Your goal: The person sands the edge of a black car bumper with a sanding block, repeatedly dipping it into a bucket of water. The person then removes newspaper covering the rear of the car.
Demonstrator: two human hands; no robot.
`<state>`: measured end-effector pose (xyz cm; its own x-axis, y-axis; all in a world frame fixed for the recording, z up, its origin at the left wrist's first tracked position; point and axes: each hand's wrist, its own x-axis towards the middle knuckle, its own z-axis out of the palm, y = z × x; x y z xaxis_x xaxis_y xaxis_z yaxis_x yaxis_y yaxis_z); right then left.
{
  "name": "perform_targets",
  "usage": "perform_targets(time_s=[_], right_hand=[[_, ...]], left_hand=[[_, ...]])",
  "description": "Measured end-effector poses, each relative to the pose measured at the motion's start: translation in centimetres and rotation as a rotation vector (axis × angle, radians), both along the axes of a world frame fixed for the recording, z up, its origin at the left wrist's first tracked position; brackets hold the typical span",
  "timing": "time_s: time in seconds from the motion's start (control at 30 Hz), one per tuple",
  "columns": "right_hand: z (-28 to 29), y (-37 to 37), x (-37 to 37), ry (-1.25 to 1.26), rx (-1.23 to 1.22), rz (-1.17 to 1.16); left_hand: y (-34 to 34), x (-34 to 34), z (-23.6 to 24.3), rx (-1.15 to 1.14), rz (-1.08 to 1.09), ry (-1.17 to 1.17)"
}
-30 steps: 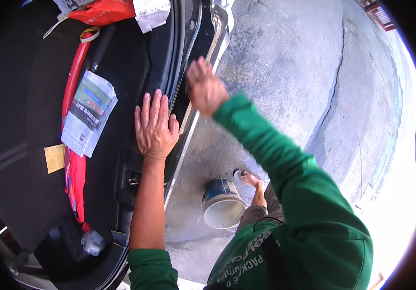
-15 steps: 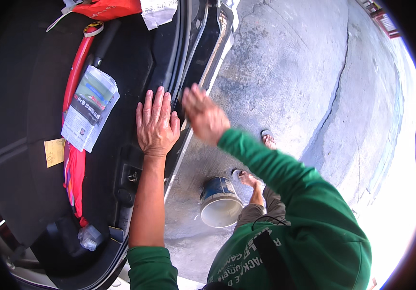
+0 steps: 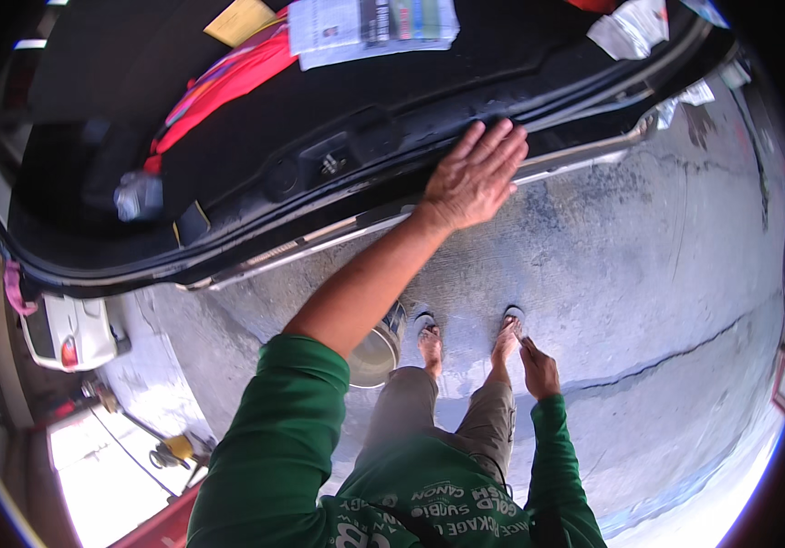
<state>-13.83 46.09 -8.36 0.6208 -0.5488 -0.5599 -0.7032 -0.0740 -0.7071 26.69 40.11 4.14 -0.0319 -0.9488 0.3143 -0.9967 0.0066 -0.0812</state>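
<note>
My left hand (image 3: 475,173) rests with fingers stretched out and close together on the black sill (image 3: 361,194) of an open car trunk. My right hand (image 3: 540,370) hangs low beside my right leg, its fingers closed on a small, thin object I cannot make out. Inside the trunk lie a red cloth bundle (image 3: 228,82), a folded newspaper (image 3: 374,32), a yellow paper (image 3: 231,22), crumpled white paper (image 3: 630,32) and a clear plastic item (image 3: 139,194).
A bucket (image 3: 372,356) stands beside my left foot on cracked concrete (image 3: 648,274). A white vehicle (image 3: 73,333) is at the left, with yellow-and-black equipment (image 3: 178,452) below it. A red-framed object (image 3: 783,379) sits at the far right edge.
The view has swung round, so the trunk now runs across the top. My right hand has left the sill and dropped beside my leg. My left hand stays on the sill.
</note>
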Motion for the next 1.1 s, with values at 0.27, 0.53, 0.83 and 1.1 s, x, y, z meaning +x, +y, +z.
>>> perform_targets(time_s=[0.27,0.53,0.83,1.1], right_hand=[[2.6,-6.5,-5.9,0.332,-0.159,0.263],[8.6,-2.9,15.1,-0.247,-0.577,0.725],[9.8,0.8,37.6,-0.530,-1.092,1.206],[10.1,4.6,41.8,-0.562,-1.083,1.399]], left_hand=[[17.9,0.6,-5.2,-0.078,0.463,0.187],[43.5,11.4,-7.6,-0.167,0.993,0.004],[61.9,12.9,-9.4,-0.297,1.346,0.604],[65.2,-11.4,-38.0,0.403,1.349,1.610]])
